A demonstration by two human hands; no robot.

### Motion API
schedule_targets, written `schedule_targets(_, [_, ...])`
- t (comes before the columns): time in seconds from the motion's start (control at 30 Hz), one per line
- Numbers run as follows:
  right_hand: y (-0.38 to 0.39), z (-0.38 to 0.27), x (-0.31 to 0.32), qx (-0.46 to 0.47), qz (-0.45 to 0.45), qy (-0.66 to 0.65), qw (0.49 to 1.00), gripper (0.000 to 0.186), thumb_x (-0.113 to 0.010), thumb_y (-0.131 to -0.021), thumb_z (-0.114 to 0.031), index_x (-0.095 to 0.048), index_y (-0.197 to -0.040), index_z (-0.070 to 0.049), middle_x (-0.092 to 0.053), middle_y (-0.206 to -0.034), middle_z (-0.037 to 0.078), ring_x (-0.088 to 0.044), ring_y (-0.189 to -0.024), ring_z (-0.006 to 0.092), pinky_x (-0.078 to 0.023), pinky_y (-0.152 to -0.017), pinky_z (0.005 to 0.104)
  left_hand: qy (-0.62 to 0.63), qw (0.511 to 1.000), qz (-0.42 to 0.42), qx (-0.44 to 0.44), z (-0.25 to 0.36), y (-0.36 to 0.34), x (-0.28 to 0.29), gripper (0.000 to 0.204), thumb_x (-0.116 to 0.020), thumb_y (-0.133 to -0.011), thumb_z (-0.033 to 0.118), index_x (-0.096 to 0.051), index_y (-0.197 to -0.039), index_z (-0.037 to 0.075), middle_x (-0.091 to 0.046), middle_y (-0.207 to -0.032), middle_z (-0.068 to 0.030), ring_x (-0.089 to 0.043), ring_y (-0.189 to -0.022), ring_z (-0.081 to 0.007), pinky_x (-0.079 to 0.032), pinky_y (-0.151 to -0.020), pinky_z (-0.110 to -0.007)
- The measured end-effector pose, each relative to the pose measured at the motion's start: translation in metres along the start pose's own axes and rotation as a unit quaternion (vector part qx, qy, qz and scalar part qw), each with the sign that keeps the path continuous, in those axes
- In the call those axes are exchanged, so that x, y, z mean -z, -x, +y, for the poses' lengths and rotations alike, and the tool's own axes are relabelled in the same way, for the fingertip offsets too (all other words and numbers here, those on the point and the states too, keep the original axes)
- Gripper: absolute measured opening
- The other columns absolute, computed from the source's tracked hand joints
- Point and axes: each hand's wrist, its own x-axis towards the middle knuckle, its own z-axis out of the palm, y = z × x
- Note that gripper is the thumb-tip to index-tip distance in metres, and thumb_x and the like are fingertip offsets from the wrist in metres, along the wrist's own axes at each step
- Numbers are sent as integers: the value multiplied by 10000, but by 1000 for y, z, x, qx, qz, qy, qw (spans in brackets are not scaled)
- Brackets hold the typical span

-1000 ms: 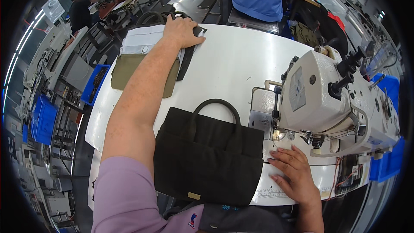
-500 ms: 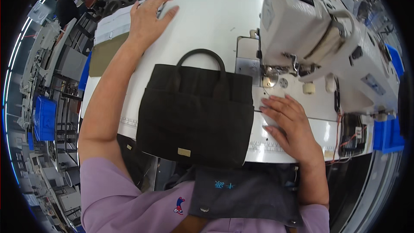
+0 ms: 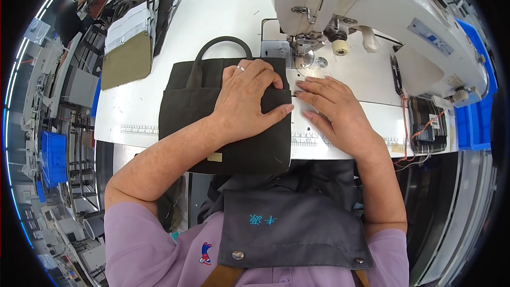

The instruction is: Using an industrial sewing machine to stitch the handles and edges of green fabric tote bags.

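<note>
A dark tote bag (image 3: pixel 175 122) with a looped handle and a small gold label lies on the white sewing table (image 3: pixel 223 0), its bottom edge overhanging the front. My left hand (image 3: pixel 247 98), wearing a ring, rests on the bag's upper right part. Its fingers bend near the pocket edge, with the thumb spread towards the bag's right side. Just right of the bag, my right hand (image 3: pixel 334 109) lies palm down on the table, fingers stretched out and holding nothing. Beyond both hands stands a white sewing machine (image 3: pixel 393 10), its presser foot and needle area a little above my right fingertips.
Olive and white fabric pieces (image 3: pixel 127 58) are stacked at the far left of the table, with dark strips beside them. Black snips (image 3: pixel 396 74) lie to the right under the machine arm. A dark striped pouch (image 3: pixel 427 125) with orange cord sits at the right edge, near a blue bin (image 3: pixel 473 122).
My left hand has come from the far left, beside the fabric stack, down onto the bag. My right hand remains beside the bag. The whole view has shifted.
</note>
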Motion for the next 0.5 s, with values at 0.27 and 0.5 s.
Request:
schedule_targets(0.27, [0,5,8,-14,40,10,999,350,-750,-879,-156,-706,-1215,-71,-688,-1245,108,-642,-1148,300,-479,-1026,449,11,997,-22,68,-3,-13,-14,197,-770,-877,256,-690,-805,91,-605,-1125,-47,-560,-1087,-264,-324,-942,-441])
schedule_targets(0.5, [-24,13,9,24,0,15,1000,278,-727,-883,-135,-744,-1155,-81,-686,-1017,67,-658,-993,278,-516,-885,424,15,998,-14,65,-5,-12,-15,158,-769,-861,211,-678,-790,103,-592,-1107,-26,-555,-1070,-237,-313,-948,-439])
